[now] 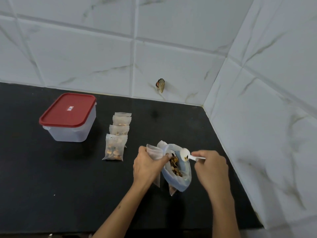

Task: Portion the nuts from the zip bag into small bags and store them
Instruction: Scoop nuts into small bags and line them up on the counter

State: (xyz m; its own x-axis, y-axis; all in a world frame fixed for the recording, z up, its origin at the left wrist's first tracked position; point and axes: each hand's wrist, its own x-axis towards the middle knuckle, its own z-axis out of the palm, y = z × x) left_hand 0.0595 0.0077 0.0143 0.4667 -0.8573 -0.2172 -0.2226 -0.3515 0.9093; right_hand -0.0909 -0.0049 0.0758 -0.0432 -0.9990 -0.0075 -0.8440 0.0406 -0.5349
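Where the black tabletop [51,177] runs out toward nine o'clock, a clear plastic box [72,128] stands with its red lid [67,109] shut, a small label on the lid's middle. Just toward three o'clock of the box, apart from it, four small bags [118,133] stand in an overlapping row that runs from twelve o'clock down to six; the nearest of them [114,148] shows nuts heaped in its lower half, and the ones behind show only a strip of nuts above each neighbour. Further toward three o'clock the left hand [147,166] has its fingers curled round the gathered top of another small bag [153,152], which hangs below the palm, and the thumb lies against the rim of the zip bag [178,177]. The zip bag stands open at the mouth beside that hand, with brown nuts [175,166] visible inside. At the bag's mouth, at its twelve o'clock edge, is the bowl of a white plastic spoon [185,154], tipped on edge with a few crumbs clinging to it. The right hand [210,166] pinches the spoon's handle at the three o'clock side, fingers curled round it. Behind everything, at twelve o'clock, a white marbled tile wall [171,48] carries a small dark hook or stub [160,85]
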